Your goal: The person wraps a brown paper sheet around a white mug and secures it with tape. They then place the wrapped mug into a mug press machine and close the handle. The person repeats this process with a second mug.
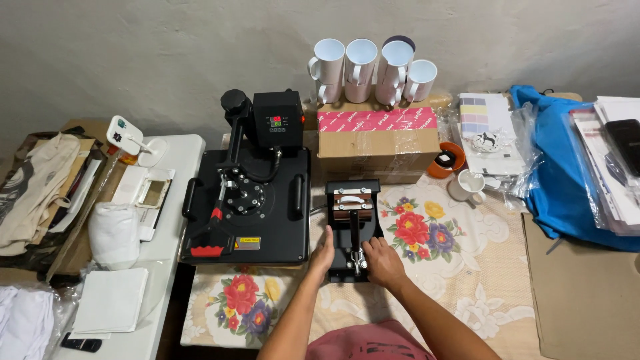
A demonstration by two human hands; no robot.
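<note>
On the floral-clothed desk (467, 280) sat a small black mug press (352, 223) — empty, no mug loaded. Left hand (323, 253) lay flat against its side; right hand (381, 261), fingers curled, rested by its lever (355, 235) — white mugs (370, 67) stacked behind, unpressed.

2 hands (325, 253), 1 mug press (352, 227), 1 flat heat press (248, 203), 1 cardboard box (377, 147).

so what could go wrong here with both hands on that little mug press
The left hand lies flat against the side of the mug press, so it might get burned if the press is hot. The right hand sits by the lever, which could pinch fingers.
</note>
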